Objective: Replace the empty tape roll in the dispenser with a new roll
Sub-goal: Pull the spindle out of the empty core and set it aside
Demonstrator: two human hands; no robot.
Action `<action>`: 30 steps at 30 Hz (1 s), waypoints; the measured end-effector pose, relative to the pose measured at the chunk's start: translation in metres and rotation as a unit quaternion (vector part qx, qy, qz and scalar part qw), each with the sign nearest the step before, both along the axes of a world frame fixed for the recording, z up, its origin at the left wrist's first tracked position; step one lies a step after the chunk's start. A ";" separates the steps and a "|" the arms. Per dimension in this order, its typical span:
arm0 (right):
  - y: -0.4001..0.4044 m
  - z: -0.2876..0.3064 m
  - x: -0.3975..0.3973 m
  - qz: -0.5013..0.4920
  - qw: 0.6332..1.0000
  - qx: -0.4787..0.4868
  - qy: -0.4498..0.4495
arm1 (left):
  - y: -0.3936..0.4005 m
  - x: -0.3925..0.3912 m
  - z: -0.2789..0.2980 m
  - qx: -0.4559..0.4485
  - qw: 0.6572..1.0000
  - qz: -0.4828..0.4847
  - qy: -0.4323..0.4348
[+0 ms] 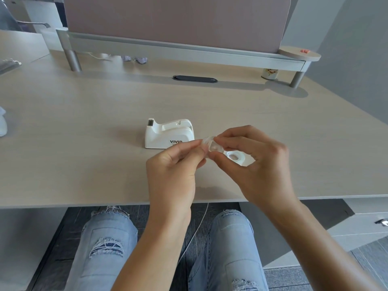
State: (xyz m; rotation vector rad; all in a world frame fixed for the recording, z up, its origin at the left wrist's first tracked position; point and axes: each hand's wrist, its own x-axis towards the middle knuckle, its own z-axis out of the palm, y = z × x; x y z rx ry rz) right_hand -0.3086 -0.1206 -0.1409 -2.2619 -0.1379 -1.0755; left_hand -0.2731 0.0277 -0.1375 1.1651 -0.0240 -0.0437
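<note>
Both hands meet above the desk (84, 122), pinching one small clear piece (212, 146) between them: the left hand (174, 171) grips its near end, the right hand (254, 162) its far end (whether it is a core or a hub is unclear). A tape roll (236, 158) lies under the right fingers. The white dispenser (168, 134) stands just behind, its cradle empty.

White dispenser (169, 133) with black lettering, pale wood-grain desk (84, 127), faded blue ripped jeans (105, 244).
</note>
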 end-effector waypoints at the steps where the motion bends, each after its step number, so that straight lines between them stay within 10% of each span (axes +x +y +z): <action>1: 0.000 -0.001 0.000 0.001 1.000 0.000 0.002 | 0.000 0.000 -0.001 0.002 1.000 0.000 0.000; 30: -0.066 -0.024 -0.067 -0.004 0.991 0.130 0.039 | -0.073 -0.043 -0.004 0.114 0.988 -0.076 0.071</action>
